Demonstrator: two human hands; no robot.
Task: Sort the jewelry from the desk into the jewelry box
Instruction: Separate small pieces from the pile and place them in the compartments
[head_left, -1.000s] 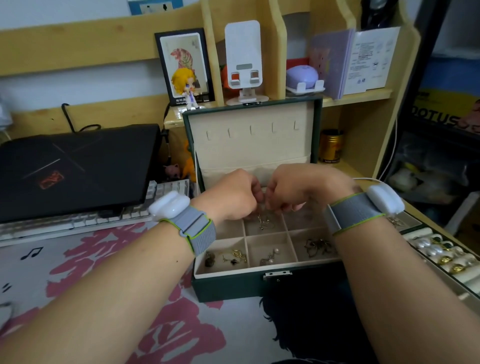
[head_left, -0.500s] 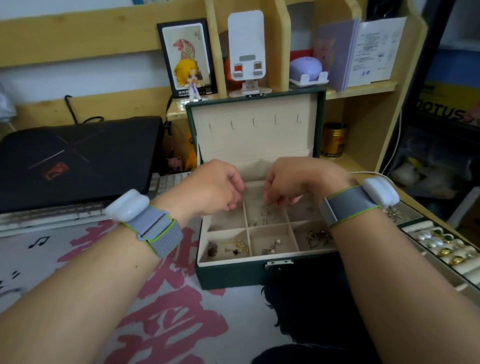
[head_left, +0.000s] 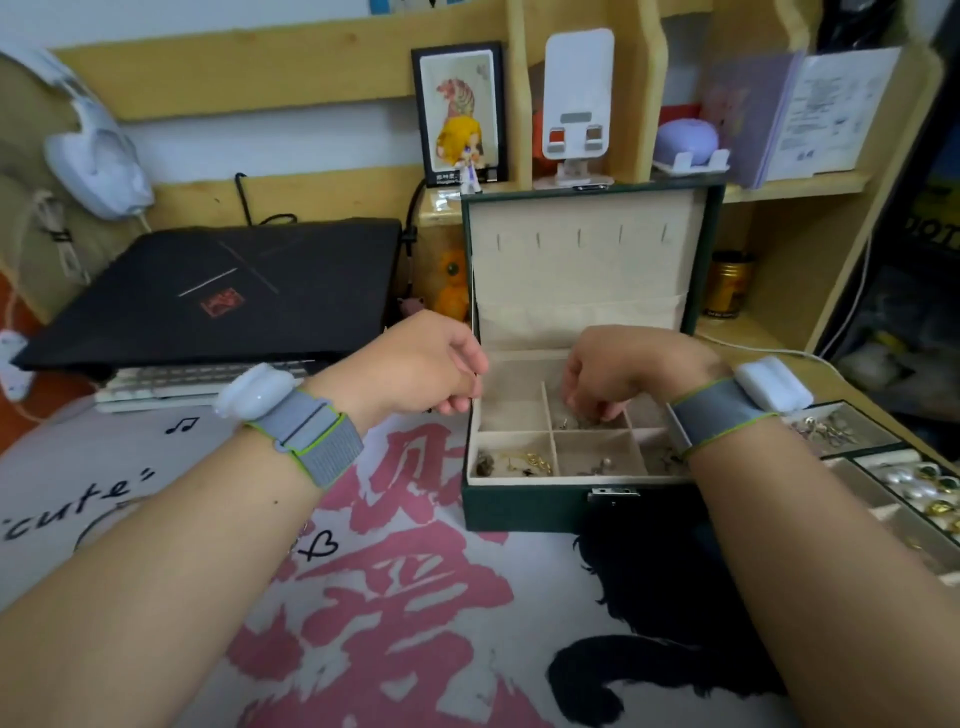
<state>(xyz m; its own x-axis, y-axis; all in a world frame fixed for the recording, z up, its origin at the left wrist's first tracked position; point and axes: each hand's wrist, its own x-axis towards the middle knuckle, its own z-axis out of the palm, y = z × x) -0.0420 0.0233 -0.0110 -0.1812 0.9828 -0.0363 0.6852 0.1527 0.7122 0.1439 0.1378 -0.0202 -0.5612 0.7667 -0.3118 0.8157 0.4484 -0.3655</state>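
A dark green jewelry box (head_left: 524, 512) with cream lining stands open on the desk mat, its lid upright. Gold earrings (head_left: 530, 460) lie in its front left compartment and a pearl piece (head_left: 597, 467) in the front middle one. My right hand (head_left: 623, 369) hangs over the back middle compartment, fingertips bunched down onto small silver pieces (head_left: 569, 422); I cannot see whether it grips one. My left hand (head_left: 415, 364) hovers just left of the box's wall, fingers loosely curled with nothing visible in them. A tray (head_left: 857, 452) to the right holds rings, pearls and small pieces.
A closed black laptop (head_left: 218, 296) rests on a white keyboard (head_left: 156, 384) at the back left. Behind the box, wooden shelves carry a framed figurine (head_left: 460, 140), a white phone stand (head_left: 576, 104) and papers. A gold can (head_left: 730, 286) stands at the back right.
My hands were together over the back middle compartment; the left one has drawn away to the left, clear of the box. The right stays there with its fingers lowered.
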